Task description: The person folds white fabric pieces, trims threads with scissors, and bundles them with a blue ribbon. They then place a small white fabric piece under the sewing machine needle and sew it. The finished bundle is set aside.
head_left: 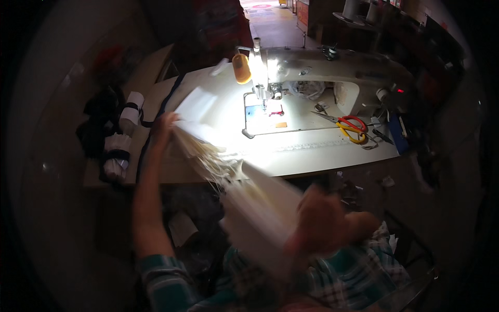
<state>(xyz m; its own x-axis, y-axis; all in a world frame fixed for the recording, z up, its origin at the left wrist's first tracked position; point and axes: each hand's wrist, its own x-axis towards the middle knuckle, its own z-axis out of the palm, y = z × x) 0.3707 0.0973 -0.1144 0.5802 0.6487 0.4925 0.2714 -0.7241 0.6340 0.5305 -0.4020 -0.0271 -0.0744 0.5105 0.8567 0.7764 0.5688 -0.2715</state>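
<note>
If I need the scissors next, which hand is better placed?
Probably the right hand: it looks nearer the scissors, though blurred at the white material. The left hand is farther off, on the blade side, gripping the material's upper end.

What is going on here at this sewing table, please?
A person's left hand holds one end of some white pieces, likely cloth, with loose threads along the middle. The right hand is at the near end, too blurred to show its grip. Beyond them, the sewing machine is lit, and scissors lie on the table.
</note>
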